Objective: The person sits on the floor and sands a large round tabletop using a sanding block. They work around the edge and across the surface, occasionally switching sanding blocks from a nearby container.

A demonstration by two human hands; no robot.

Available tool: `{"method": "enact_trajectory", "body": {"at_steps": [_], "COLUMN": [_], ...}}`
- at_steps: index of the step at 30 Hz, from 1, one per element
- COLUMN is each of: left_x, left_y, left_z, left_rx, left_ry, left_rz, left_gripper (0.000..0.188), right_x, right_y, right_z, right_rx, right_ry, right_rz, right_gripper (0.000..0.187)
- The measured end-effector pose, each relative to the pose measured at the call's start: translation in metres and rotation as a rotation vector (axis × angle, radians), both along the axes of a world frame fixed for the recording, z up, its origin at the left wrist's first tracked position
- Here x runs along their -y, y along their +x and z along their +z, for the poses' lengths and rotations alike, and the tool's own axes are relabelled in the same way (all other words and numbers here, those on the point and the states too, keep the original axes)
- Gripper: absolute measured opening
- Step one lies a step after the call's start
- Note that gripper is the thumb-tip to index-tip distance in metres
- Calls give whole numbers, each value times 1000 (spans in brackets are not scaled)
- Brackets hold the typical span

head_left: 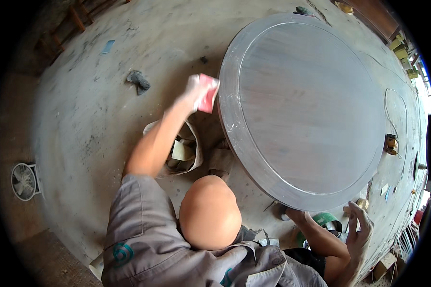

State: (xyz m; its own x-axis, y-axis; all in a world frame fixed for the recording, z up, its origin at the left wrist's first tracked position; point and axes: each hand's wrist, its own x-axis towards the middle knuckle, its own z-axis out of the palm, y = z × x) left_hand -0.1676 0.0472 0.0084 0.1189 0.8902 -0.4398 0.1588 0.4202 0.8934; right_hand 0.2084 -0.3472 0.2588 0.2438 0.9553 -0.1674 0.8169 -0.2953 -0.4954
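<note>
My left hand, a little smeared by motion, grips a red sheet of sandpaper at the left edge of a large round tabletop. The tabletop is dark grey, with a paler scratched rim band and a thin whitish groove running round inside it. Off the lower right edge of the tabletop, my right hand is dusty, its fingers apart and nothing visible in them. A green round container stands beside that hand, partly behind my leg.
Under my left arm stands an open whitish sack with scraps inside. A dark crumpled rag and a blue scrap lie on the concrete floor. Right of the tabletop is a yellow-black power tool with a cord. A fan stands far left.
</note>
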Motion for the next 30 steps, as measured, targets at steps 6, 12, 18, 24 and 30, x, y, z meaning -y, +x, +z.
{"method": "enact_trajectory", "body": {"at_steps": [6, 12, 18, 24, 30], "left_x": [75, -6, 151, 96, 98], "left_y": [-1, -3, -8, 3, 11], "left_z": [4, -19, 1, -9, -76], "left_rx": [77, 157, 161, 496, -584], "left_ry": [-44, -9, -198, 2, 682], "left_rz": [228, 284, 130, 625, 506], "left_gripper": [19, 20, 18, 38, 23], "right_x": [5, 5, 0, -2, -3], "right_y": [3, 2, 0, -7, -6], "right_z": [-10, -10, -8, 0, -6], "right_rx": [-23, 24, -15, -20, 0], "right_ry": [7, -25, -23, -56, -8], "right_rz": [-30, -2, 15, 34, 49], "right_gripper": [29, 29, 29, 29, 28]}}
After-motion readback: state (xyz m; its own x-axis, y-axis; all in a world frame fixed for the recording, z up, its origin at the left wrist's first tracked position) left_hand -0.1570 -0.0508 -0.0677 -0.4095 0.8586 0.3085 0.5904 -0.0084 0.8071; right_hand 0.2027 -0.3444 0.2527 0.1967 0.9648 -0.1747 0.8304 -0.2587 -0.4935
